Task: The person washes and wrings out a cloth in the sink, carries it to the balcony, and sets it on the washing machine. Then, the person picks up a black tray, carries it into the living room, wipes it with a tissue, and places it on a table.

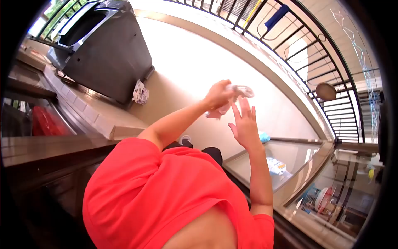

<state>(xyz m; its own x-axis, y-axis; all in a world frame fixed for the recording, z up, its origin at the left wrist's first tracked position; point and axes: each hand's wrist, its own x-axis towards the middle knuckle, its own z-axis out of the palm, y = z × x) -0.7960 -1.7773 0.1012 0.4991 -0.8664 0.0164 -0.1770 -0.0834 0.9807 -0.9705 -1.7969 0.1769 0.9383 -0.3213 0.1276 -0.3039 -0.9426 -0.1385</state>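
- At far left, we see a glossy red bundle (46, 121) behind glass in a brown frame.
- Next to it runs a ledge faced with pale tiles (94, 113).
- Above the ledge stands a large, dark grey, box-shaped unit (110, 54) with a dark opening on top.
- Near its base we find a crumpled white piece with dark print (141, 92).
- A smooth, pale beige floor (174, 103) spreads across the middle, washed out by bright light.
- Over the floor, our left hand (219, 95) is closed around a crumpled, whitish-pink soft item (242, 89), blurred at its edges; we cannot tell its material.
- Just beside it, our right hand (244, 126) is open with fingers spread, gripping nothing; we cannot tell whether its fingertips touch the item.
- Below, we wear a bright red short-sleeved shirt (174, 178).
- A curved black metal railing (304, 28) sweeps across the upper right, with a dark blue cloth (277, 16) hanging by it.
- At lower right, we see a framed glass panel (296, 150), with a white-and-blue packet (277, 166) showing within its frame.
- Pale blue and white strings (365, 70) dangle at far right.
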